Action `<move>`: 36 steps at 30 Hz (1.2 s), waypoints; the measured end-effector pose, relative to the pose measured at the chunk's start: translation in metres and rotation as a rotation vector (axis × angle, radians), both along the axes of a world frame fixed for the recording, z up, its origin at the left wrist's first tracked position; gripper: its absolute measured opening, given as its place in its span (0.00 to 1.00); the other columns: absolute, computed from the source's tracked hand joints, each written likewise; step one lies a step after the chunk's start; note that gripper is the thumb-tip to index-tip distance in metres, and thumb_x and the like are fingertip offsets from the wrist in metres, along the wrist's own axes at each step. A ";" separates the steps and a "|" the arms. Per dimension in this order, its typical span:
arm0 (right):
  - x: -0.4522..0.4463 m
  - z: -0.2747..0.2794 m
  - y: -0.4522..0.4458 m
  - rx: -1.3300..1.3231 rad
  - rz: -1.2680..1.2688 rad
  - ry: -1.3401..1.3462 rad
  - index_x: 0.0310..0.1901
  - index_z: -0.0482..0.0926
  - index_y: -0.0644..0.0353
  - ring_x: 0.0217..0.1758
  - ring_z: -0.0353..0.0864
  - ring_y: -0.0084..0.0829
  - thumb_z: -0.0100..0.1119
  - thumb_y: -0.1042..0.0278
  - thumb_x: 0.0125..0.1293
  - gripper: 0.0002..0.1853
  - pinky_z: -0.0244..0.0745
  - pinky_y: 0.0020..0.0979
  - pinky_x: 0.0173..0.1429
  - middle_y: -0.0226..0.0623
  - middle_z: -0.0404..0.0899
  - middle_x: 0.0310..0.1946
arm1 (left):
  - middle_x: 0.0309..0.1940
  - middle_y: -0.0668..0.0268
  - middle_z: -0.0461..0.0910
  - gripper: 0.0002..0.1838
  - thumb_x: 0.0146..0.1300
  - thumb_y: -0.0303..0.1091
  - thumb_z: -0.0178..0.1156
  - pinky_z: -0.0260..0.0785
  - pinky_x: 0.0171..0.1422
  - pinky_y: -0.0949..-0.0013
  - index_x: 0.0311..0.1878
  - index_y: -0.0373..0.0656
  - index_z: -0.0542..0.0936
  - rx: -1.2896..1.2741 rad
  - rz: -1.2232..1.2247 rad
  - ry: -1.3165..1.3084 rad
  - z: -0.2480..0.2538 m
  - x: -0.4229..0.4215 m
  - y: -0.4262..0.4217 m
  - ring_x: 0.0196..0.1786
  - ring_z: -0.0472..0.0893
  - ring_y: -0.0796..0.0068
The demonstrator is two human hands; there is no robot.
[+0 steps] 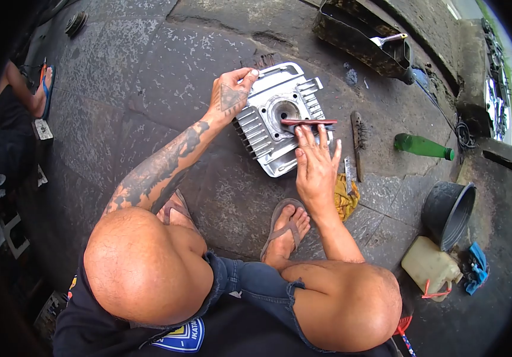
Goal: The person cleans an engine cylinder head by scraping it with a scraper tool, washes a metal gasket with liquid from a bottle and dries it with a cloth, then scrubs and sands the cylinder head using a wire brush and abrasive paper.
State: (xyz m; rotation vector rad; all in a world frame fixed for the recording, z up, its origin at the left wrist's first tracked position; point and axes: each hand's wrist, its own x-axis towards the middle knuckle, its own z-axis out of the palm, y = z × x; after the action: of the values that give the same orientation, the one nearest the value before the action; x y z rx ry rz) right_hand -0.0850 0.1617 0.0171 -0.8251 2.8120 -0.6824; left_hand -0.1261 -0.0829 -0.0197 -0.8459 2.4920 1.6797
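Observation:
A silver finned engine cylinder head (274, 157) lies on the dark stone floor in front of me, a round hollow at its middle. My left hand (231, 94) is closed on its upper left edge, thumb against the rim. With fingers stretched out and lying flat, my right hand (317, 163) presses on a folded reddish-brown and dark strip (309, 122), which looks like sandpaper. The strip lies across the hollow and the right side of the face. Its underside is hidden.
Right of the part lie a wire brush (358, 140), a yellow cloth (345, 199) and a green bottle (424, 146). A black bucket (431, 208) and a pale jerrycan (427, 262) stand farther right. A cut-open container (351, 35) holds a paintbrush (390, 39). Another person's foot (40, 98) shows at left.

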 end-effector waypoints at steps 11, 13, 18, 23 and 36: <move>0.018 -0.002 -0.012 -0.037 0.039 -0.025 0.67 0.72 0.53 0.78 0.57 0.39 0.46 0.62 0.75 0.22 0.37 0.59 0.78 0.35 0.72 0.68 | 0.36 0.64 0.87 0.19 0.70 0.47 0.58 0.73 0.46 0.70 0.50 0.41 0.85 -0.013 0.056 -0.014 0.001 0.004 0.004 0.40 0.81 0.77; 0.022 0.003 -0.011 -0.023 0.087 -0.042 0.68 0.72 0.53 0.78 0.58 0.38 0.45 0.60 0.76 0.22 0.37 0.59 0.78 0.35 0.72 0.67 | 0.36 0.64 0.87 0.20 0.70 0.47 0.59 0.73 0.46 0.70 0.50 0.41 0.85 0.018 0.027 -0.023 0.002 0.008 0.007 0.41 0.81 0.77; 0.011 -0.008 -0.007 -0.008 0.012 0.011 0.68 0.71 0.52 0.77 0.60 0.39 0.45 0.61 0.76 0.22 0.36 0.59 0.78 0.35 0.71 0.68 | 0.36 0.64 0.87 0.21 0.69 0.48 0.59 0.73 0.46 0.71 0.51 0.40 0.85 -0.027 0.021 -0.010 0.000 0.004 0.001 0.40 0.82 0.76; 0.000 -0.002 -0.007 0.003 0.034 0.000 0.67 0.72 0.54 0.75 0.63 0.37 0.45 0.63 0.75 0.22 0.37 0.58 0.78 0.34 0.72 0.67 | 0.35 0.63 0.86 0.20 0.70 0.48 0.58 0.73 0.44 0.70 0.50 0.39 0.85 -0.059 0.030 0.049 -0.004 0.003 0.001 0.38 0.81 0.77; 0.004 0.011 -0.029 0.000 0.239 -0.045 0.66 0.74 0.52 0.74 0.64 0.34 0.49 0.62 0.73 0.22 0.39 0.58 0.78 0.31 0.73 0.66 | 0.36 0.62 0.87 0.20 0.70 0.48 0.59 0.74 0.44 0.70 0.49 0.39 0.85 -0.021 -0.009 -0.001 0.002 0.001 0.000 0.39 0.82 0.79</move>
State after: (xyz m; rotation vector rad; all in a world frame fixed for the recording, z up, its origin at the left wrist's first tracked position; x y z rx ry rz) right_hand -0.0811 0.1328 0.0278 -1.1078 2.6145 -0.6528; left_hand -0.1247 -0.0824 -0.0177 -0.8357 2.5131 1.6530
